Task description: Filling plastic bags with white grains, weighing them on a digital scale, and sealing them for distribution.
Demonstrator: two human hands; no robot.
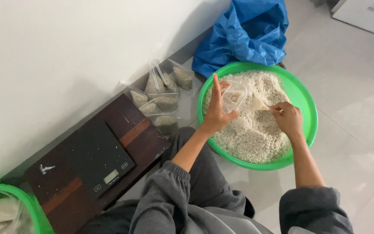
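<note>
Head camera is looking down at a person sitting on a pale tiled floor (360, 86), and I am going from left to right. At the far left a second green plastic basin (11, 195) is showing only its rim, with a clear bag of grain inside. Next, a flat black digital kitchen scale (96, 160) is lying on a dark wooden board (139, 130), near the knee, probably so it is within easy reach. Behind it, several small clear plastic bags filled with grain (161, 93) are leaning against the white wall (66, 52), out of the way. The left hand (216, 113) is gripping a small clear plastic bag (234, 96) and holding its mouth open above the big round green plastic basin (308, 108) of white grain (247, 138), index finger pointing up. The right hand (287, 119) is closed on a pale scoop (258, 104), its tip touching the bag mouth. A crumpled blue plastic sack (247, 34) is lying behind the basin.
</note>
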